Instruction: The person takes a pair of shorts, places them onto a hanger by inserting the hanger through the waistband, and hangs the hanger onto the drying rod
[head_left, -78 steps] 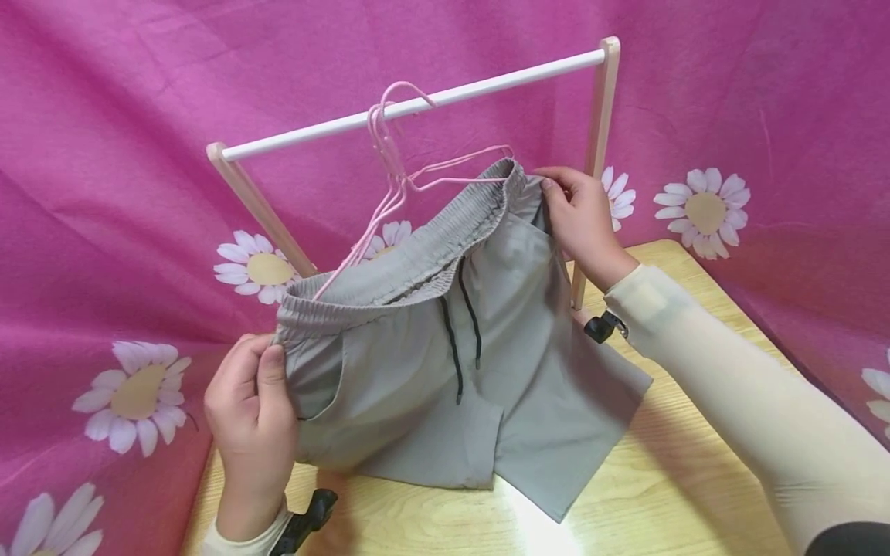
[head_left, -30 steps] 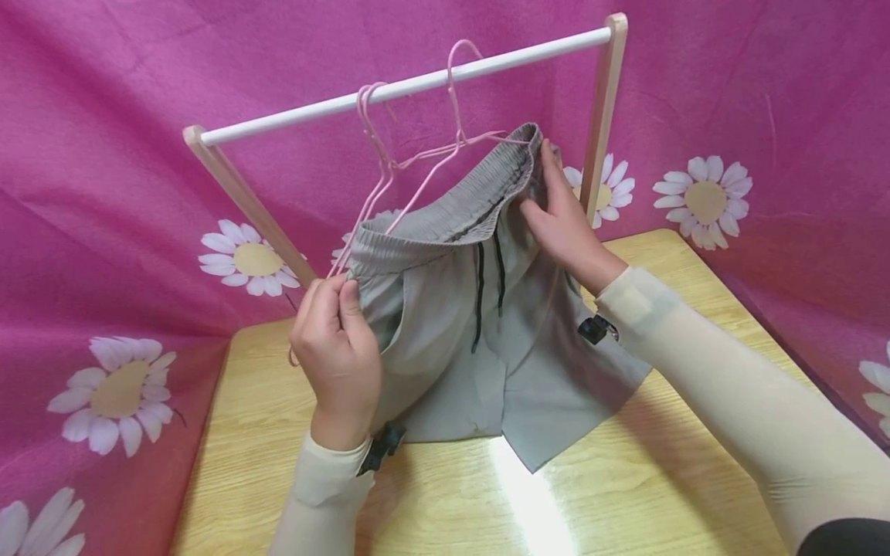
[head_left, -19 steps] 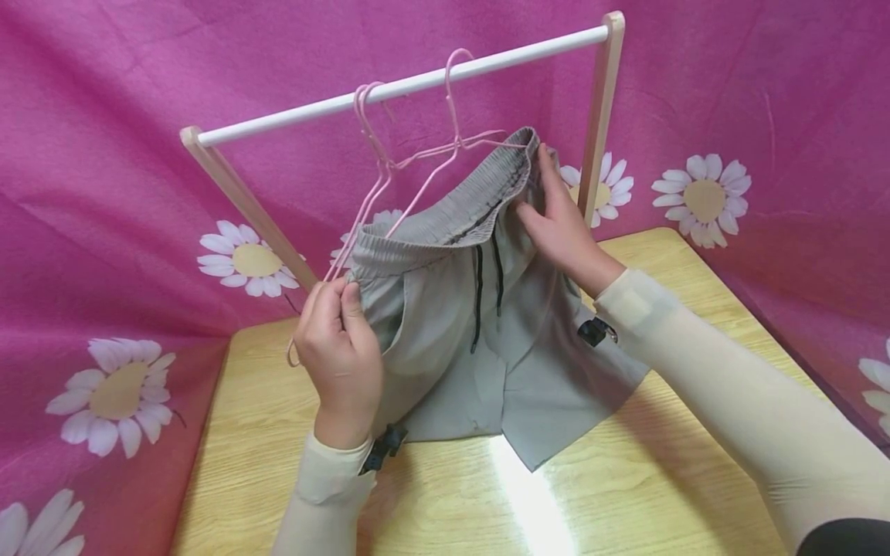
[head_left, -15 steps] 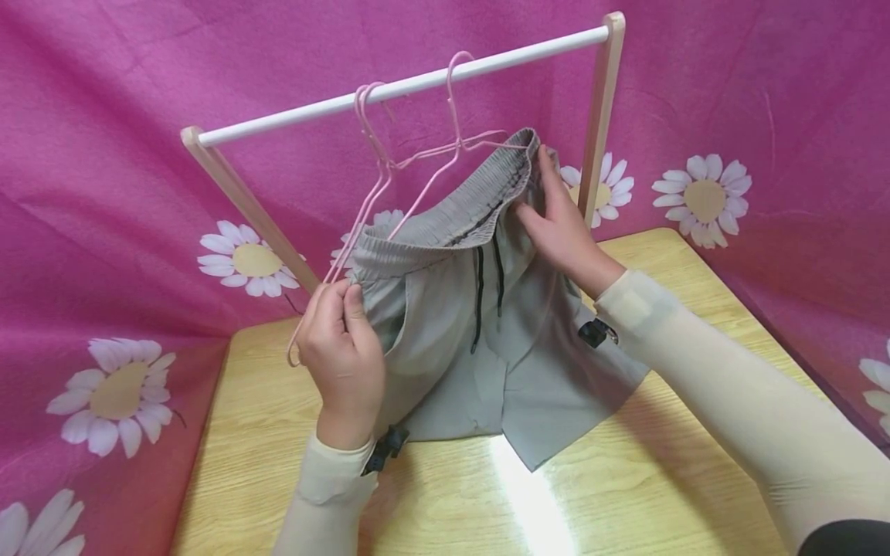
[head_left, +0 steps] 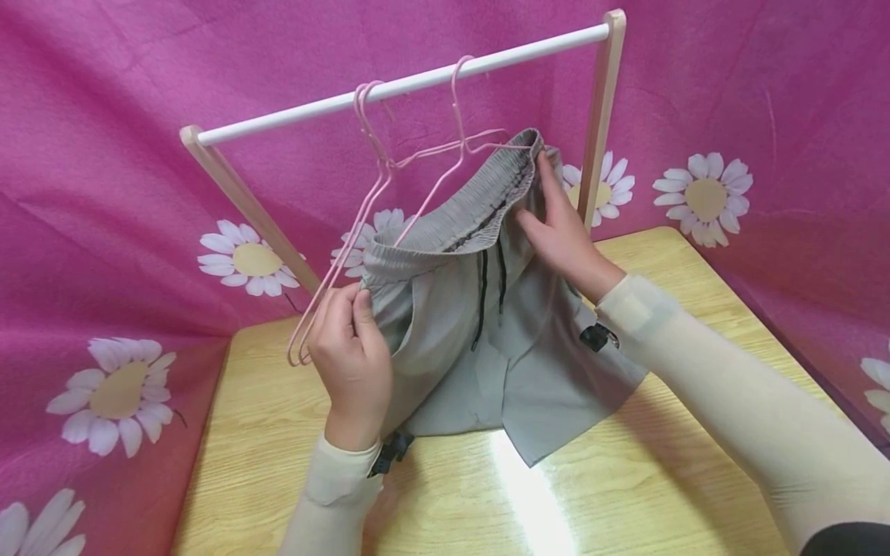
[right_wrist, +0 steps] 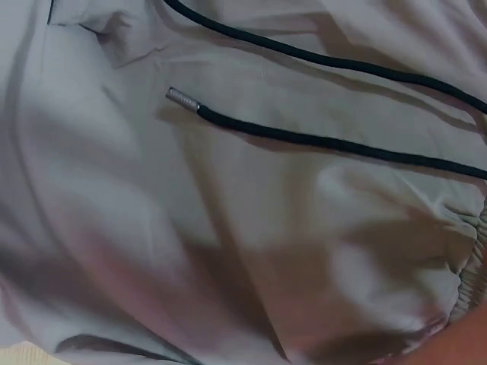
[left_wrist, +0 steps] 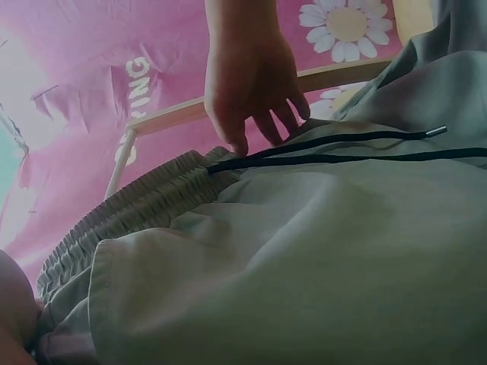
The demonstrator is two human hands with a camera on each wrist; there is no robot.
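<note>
Grey shorts (head_left: 452, 340) with an elastic waistband and black drawstrings (head_left: 481, 301) hang from a pink hanger (head_left: 460, 147), whose lower ends go inside the waistband. Its hook is over the rack's white rail. At the left side of the waistband, my left hand (head_left: 353, 355) pinches the fabric between thumb and fingers. My right hand (head_left: 563, 232) rests on the right side of the shorts, fingers extended. In the left wrist view, the spread fingers of the right hand (left_wrist: 255, 87) touch the shorts close to the drawstrings. The right wrist view is mostly filled by the shorts' front (right_wrist: 228, 198).
More pink hangers (head_left: 371, 201) hang left of the shorts on the white rail (head_left: 292, 116), close behind my left hand. The rack's wooden posts (head_left: 602, 116) stand on a wood-grain table (head_left: 257, 432). Pink cloth (head_left: 104, 232) with daisies surrounds it.
The shorts' hanger has moved right along the rail, apart from the other hangers. My right hand has gone from pinching the waistband to resting on it. My left hand has shifted right with the fabric.
</note>
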